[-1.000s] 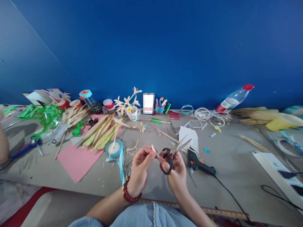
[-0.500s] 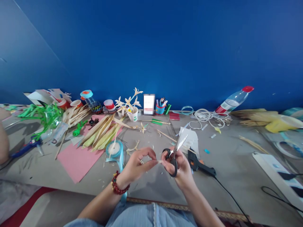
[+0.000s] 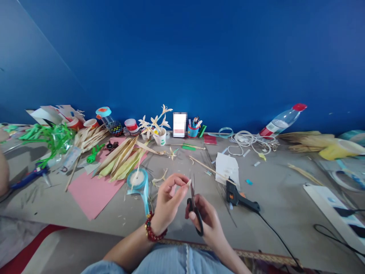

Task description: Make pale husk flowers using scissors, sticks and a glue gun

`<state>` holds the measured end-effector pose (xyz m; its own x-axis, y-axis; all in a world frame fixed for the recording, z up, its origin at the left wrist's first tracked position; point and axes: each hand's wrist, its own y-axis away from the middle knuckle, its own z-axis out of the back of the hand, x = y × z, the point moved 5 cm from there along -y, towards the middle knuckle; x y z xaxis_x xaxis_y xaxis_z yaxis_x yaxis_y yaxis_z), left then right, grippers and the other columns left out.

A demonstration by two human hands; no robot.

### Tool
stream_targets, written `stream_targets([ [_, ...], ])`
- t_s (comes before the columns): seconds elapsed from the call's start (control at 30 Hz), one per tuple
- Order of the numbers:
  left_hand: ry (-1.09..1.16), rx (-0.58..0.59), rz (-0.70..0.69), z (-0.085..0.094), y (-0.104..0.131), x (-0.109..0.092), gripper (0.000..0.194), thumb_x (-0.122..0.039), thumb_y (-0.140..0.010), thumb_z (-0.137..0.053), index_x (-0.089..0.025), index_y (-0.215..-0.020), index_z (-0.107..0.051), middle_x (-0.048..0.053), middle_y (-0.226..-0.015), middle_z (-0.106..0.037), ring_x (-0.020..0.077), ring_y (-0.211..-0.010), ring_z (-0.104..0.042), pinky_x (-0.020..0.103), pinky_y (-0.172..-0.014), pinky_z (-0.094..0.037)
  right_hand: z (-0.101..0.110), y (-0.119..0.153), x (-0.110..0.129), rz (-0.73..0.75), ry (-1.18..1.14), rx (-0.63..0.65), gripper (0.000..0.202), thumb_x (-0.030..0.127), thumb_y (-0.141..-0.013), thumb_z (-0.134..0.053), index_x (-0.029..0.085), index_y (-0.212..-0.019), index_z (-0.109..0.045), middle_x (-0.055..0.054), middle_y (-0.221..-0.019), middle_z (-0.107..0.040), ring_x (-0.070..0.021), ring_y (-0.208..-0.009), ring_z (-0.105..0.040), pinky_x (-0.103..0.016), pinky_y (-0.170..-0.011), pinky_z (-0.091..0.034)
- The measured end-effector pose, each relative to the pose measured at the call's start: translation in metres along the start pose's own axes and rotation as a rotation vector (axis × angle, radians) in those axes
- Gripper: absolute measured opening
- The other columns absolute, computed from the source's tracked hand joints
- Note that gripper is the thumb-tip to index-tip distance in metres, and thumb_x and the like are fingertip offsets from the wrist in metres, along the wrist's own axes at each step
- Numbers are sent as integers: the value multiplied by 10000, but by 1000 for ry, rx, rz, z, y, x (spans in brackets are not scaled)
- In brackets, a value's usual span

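Right before the person, taking the scissors as the clock's centre and the wall as twelve, the blades run away from the body. Their long axis lies almost along twelve to six, leaning a touch toward eleven, with the points slightly parted and the black handles toward the body.

The right hand grasps those handles, thumb and fingers wrapped about the loops. At about ten o'clock, the left hand pinches a pale sliver between thumb and forefinger, just beside the blades. Its visible tip points roughly to one; the fingers hide the rest, so its full length cannot be told. Those left fingertips crowd the blades' left side.

Farther out, a blue ribbon roll and dry husks lie toward ten, and pink paper at nine. A white cup with pale flowers stands at eleven, a pen cup at twelve. Toward one, a thin stick slants across the table, its near end over white paper. A black glue gun rests at three.
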<state>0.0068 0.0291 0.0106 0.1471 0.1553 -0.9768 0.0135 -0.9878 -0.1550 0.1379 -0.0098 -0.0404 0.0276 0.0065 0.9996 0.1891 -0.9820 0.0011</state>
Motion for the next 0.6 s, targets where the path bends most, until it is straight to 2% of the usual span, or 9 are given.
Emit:
stream_targets([
  [0.27, -1, -62, 15, -3, 3, 4, 169, -269, -850, -643, -175, -710, -625, 63, -929, -656, 185, -844, -600, 284, -784, -448, -2, -3, -5, -7, 30, -29, 426, 590, -783, -680, 209, -759, -491, 23, -654, -499, -134, -582, -460, -232, -529, -372],
  [0.6, 7, -37, -24, -5, 2, 3, 128, -215, -868, -622, -174, -747, -614, 54, -909, -638, 171, -821, -592, 280, -765, -444, -2, -3, -9, -58, -16, -44, 430, 568, -772, -694, 215, -730, -451, 48, -609, -447, -116, -535, -442, -220, -496, -356],
])
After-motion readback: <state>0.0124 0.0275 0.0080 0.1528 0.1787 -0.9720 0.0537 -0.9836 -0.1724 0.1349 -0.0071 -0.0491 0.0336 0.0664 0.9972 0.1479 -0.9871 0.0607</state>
